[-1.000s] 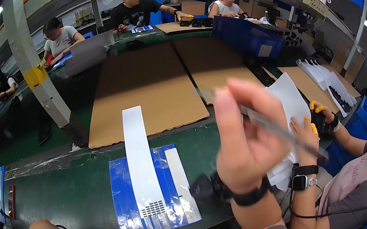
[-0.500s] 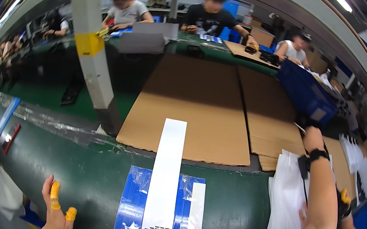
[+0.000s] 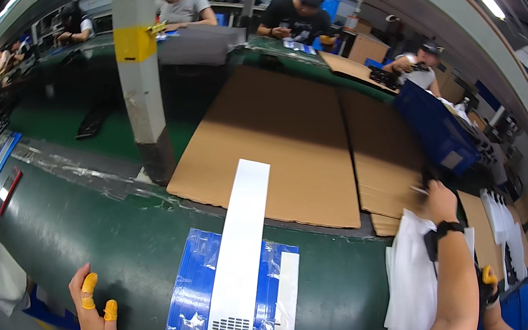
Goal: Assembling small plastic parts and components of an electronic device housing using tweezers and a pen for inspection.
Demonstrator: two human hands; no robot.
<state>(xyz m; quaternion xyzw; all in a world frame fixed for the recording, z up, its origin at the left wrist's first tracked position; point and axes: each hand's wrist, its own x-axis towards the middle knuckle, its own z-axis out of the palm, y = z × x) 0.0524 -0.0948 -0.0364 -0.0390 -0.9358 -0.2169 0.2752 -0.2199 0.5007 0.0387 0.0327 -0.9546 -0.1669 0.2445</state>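
Right hand (image 3: 441, 202) has reached farther out at two o'clock, its grip unclear.
Left hand (image 3: 94, 308) rests open at seven o'clock, nearer the white strip (image 3: 242, 246), which runs twelve-to-six.

Right hand (image 3: 440, 202) reaches past cardboard (image 3: 282, 143); white strip (image 3: 242, 246) lies on blue sheet (image 3: 193, 294).

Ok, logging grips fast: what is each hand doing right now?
Left hand: open, holding nothing, fingers resting on the green table edge.
Right hand: reaching out beside the blue bin; grip cannot be told.
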